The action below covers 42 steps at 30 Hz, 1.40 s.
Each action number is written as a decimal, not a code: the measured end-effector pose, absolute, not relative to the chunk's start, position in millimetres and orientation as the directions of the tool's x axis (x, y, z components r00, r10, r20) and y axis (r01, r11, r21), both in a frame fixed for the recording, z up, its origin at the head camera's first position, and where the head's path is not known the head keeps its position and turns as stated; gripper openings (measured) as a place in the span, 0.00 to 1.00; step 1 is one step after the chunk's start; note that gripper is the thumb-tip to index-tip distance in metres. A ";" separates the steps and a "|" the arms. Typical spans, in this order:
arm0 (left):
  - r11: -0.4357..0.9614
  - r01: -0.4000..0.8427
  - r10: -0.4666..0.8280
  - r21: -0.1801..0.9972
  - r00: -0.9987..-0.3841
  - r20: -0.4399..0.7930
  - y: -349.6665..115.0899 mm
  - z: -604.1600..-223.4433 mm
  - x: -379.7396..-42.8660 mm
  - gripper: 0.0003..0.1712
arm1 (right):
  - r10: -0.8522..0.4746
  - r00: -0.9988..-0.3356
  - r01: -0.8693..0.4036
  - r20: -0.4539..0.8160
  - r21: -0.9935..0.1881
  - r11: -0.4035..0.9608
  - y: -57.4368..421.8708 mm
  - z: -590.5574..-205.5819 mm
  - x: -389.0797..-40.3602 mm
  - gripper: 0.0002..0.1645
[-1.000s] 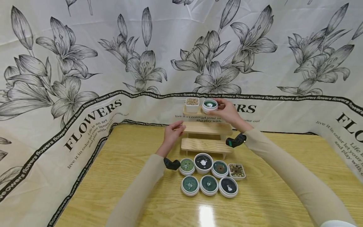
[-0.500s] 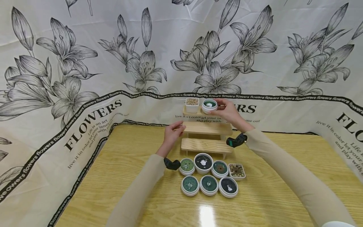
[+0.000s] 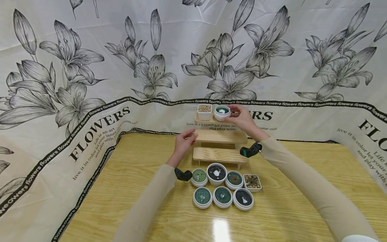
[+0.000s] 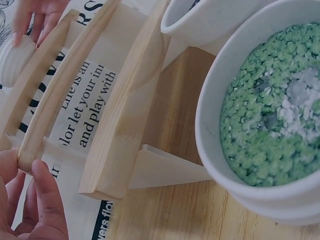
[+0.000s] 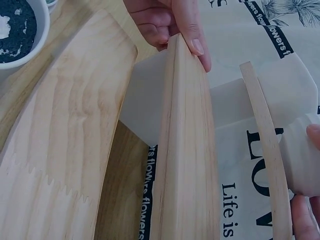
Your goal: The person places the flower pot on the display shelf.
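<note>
A three-tier wooden stand (image 3: 220,154) stands on the table. My left hand (image 3: 184,144) pinches the left end of its middle shelf (image 5: 190,150); thumb and finger (image 4: 49,192) show at that end in the left wrist view. On the top shelf (image 5: 267,135) sits a square white pot of pebbles (image 3: 204,112). Right of it, my right hand (image 3: 244,120) holds a round white pot (image 3: 221,117) with a green filling and a white centre. This pot is at the top shelf; whether it bears its weight there I cannot tell.
In front of the stand are several round white pots with green or dark fillings, such as a light green one (image 3: 199,176) and a black one (image 3: 243,199). A square pebble pot (image 3: 252,183) stands at their right. A flower-printed cloth (image 3: 160,40) hangs behind.
My right hand has shifted the round pot very slightly to the left, towards the square pebble pot. The left hand has stayed at the middle shelf's end.
</note>
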State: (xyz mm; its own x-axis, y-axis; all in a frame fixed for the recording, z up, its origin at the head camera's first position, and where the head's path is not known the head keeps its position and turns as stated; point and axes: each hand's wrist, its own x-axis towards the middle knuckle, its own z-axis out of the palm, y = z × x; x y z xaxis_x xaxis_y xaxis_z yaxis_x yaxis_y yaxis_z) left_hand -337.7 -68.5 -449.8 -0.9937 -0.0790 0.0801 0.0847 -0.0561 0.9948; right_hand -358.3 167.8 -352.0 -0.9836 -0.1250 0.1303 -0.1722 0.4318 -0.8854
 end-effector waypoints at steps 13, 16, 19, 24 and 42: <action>-0.062 0.045 -0.057 0.997 -0.998 0.041 -68.8 -448.7 -340.2 0.19 | -0.114 -0.980 -0.197 0.163 -0.879 0.435 168.0 -353.5 -357.8 0.41; -0.049 0.053 -0.072 0.997 -0.996 0.050 -67.6 -449.5 -340.0 0.19 | -0.107 -0.980 -0.198 0.168 -0.880 0.432 169.0 -354.3 -356.7 0.41; -0.047 0.059 -0.087 0.997 -0.995 0.055 -67.2 -450.9 -340.9 0.18 | -0.098 -0.980 -0.200 0.174 -0.882 0.427 169.7 -355.0 -354.7 0.41; -0.050 0.056 -0.093 0.997 -0.994 0.051 -67.0 -450.6 -341.8 0.18 | -0.084 -0.977 -0.214 0.197 -0.887 0.409 171.2 -356.0 -349.7 0.41; -0.051 0.035 -0.102 0.998 -0.994 0.030 -66.0 -449.2 -341.1 0.18 | -0.056 -0.954 -0.293 0.295 -0.872 0.391 175.7 -364.4 -328.0 0.34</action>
